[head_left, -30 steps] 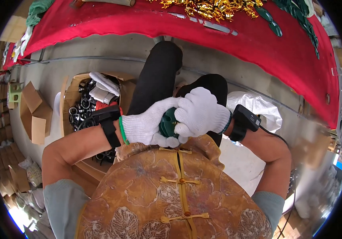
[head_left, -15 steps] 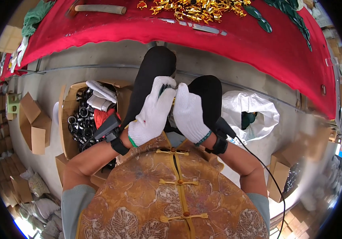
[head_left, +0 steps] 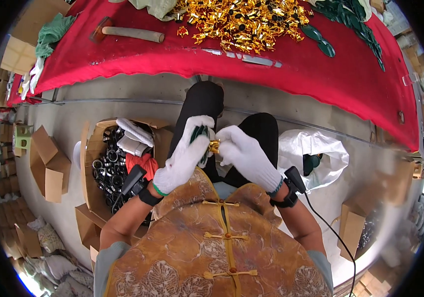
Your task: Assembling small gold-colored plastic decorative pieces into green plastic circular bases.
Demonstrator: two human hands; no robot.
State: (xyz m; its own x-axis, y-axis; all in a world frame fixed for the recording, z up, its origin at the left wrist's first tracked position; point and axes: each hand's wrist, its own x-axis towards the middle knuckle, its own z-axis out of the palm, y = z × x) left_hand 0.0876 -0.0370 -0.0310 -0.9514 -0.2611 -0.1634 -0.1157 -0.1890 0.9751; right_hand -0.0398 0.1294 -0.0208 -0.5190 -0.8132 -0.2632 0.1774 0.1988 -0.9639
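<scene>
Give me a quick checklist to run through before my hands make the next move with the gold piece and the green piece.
1. Gold piece pinched between the two gloved hands: ok.
2. Green piece held by the left hand: ok, only partly showing behind the glove.
3. Right hand touching the gold piece: ok, fingertips meet it.
4. Gold piece seated on the green piece: cannot tell, the gloves hide the joint.
5. Both gloves on fully: ok.
6. Cardboard box of black rings at the left side, open: ok.
</scene>
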